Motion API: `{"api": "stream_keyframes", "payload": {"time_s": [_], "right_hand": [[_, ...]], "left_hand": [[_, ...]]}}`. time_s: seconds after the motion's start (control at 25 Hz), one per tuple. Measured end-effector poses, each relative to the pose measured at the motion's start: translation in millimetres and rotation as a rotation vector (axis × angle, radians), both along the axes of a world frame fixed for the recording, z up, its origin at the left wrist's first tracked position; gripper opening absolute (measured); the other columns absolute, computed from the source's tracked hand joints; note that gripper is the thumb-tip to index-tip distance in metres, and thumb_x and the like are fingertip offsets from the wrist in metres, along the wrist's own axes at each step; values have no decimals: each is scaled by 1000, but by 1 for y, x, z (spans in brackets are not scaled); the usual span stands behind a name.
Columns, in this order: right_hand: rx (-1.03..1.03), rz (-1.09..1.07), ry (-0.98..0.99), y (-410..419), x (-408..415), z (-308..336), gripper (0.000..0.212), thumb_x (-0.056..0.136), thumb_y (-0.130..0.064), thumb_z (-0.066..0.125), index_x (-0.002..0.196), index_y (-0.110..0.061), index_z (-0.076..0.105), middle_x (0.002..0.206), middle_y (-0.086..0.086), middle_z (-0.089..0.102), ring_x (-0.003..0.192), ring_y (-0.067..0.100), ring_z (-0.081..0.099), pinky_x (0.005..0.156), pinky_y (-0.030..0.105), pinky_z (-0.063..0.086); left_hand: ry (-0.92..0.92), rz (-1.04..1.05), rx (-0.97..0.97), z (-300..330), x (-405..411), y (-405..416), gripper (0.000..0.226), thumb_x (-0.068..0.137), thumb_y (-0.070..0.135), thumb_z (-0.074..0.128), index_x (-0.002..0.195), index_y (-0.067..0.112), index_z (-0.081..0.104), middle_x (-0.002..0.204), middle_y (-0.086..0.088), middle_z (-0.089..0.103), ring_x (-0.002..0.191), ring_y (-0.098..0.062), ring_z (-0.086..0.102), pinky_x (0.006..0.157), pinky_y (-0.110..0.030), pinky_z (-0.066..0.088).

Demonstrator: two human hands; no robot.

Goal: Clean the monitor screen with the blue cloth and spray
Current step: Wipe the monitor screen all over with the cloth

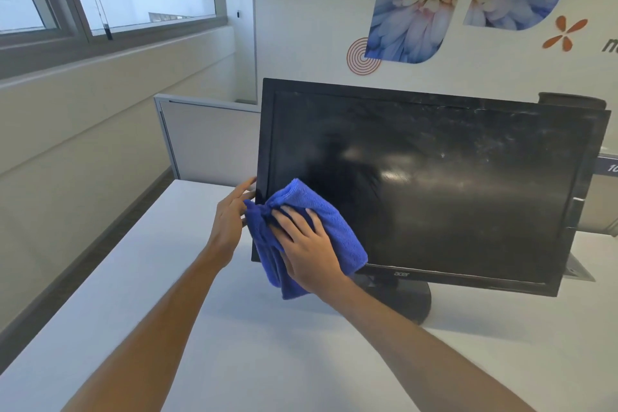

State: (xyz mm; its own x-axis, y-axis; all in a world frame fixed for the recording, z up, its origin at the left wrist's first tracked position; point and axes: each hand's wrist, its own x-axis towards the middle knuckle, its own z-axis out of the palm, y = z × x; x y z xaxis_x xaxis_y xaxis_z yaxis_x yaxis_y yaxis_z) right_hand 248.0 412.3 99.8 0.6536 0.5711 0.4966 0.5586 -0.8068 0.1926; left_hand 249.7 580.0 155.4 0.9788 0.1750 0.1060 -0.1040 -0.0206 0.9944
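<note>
White desk (167, 278); right hand (309, 249) flat, pressing blue cloth (337, 231) on monitor (434, 177); left hand (230, 217) open at bezel.

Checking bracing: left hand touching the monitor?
Touching. Head view: left hand fingertips rest on the monitor left edge, beside the cloth.

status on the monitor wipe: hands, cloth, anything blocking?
Right hand flat, pressing blue cloth on monitor lower-left corner. Left hand steadying left bezel. Smudges remain upper right. No spray bottle visible; nothing blocking.
</note>
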Motion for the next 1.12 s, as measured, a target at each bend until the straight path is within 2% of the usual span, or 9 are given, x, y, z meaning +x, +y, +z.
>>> {"api": "stream_keyframes", "payload": {"time_s": [0.12, 0.24, 0.32, 0.4, 0.52, 0.72, 0.96, 1.04, 1.12], "right_hand": [[-13, -4, 53, 1, -10, -14, 46, 94, -32, 50, 139, -22, 48, 147, -3, 44, 143, 20, 27, 121, 43, 10], [-44, 17, 73, 1, -21, -31, 45, 95, -33, 48, 138, -23, 48, 146, -5, 44, 143, 20, 28, 122, 43, 11], [-62, 21, 72, 0, -27, -40, 45, 95, -32, 48, 138, -24, 47, 147, -5, 44, 143, 19, 29, 121, 43, 11], [-80, 19, 66, -5, -25, -43, 48, 96, -31, 44, 143, -24, 43, 151, -6, 41, 145, 19, 28, 122, 43, 11], [-87, -9, 18, -15, -13, -35, 56, 97, -33, 42, 152, -25, 30, 158, -6, 32, 148, 18, 21, 122, 43, 9], [30, -42, -82, -14, 21, 17, 53, 100, -39, 38, 150, -24, 34, 160, -5, 29, 149, 17, 22, 121, 41, 10], [89, -121, -199, 0, 66, 87, 59, 98, -39, 42, 152, -21, 30, 160, -2, 28, 149, 19, 20, 121, 44, 11], [130, -157, -244, 8, 80, 112, 59, 98, -37, 41, 152, -19, 30, 160, 0, 30, 148, 20, 23, 120, 46, 12], [158, -188, -285, 16, 92, 132, 58, 98, -36, 38, 152, -17, 32, 160, 1, 29, 148, 20, 23, 119, 49, 15]], "left_hand": [[14, 17, -29, -1, 2, -2, 34, 102, 23, 36, 123, 35, 60, 127, -3, 63, 116, -22, 60, 94, -36, 51], [-30, 15, 124, -8, 3, 0, 41, 99, 15, 43, 134, 34, 50, 130, -4, 62, 120, -21, 58, 103, -44, 47], [-65, 25, 216, -10, 3, 0, 45, 98, 13, 47, 139, 32, 46, 131, -5, 61, 121, -20, 57, 104, -42, 46], [-76, 43, 275, -11, 3, -2, 47, 98, 11, 47, 140, 29, 44, 131, -8, 60, 120, -21, 57, 103, -39, 46], [-101, 35, 291, -11, 8, -2, 47, 98, 10, 47, 140, 30, 44, 128, -10, 62, 117, -25, 60, 101, -44, 49], [-78, 13, 232, -10, 13, 6, 40, 101, 13, 43, 139, 23, 47, 121, -10, 65, 110, -23, 63, 93, -37, 53], [-25, 22, 103, 5, 13, 0, 37, 102, 37, 33, 125, 20, 57, 115, -10, 67, 101, -23, 66, 87, -37, 55], [-23, 14, 130, 3, 12, 1, 37, 102, 38, 36, 129, 22, 56, 115, -9, 68, 102, -23, 66, 89, -37, 54], [-27, 23, 215, 1, 13, 4, 35, 98, 32, 50, 132, 25, 54, 112, -6, 70, 101, -20, 67, 90, -38, 54]]}}
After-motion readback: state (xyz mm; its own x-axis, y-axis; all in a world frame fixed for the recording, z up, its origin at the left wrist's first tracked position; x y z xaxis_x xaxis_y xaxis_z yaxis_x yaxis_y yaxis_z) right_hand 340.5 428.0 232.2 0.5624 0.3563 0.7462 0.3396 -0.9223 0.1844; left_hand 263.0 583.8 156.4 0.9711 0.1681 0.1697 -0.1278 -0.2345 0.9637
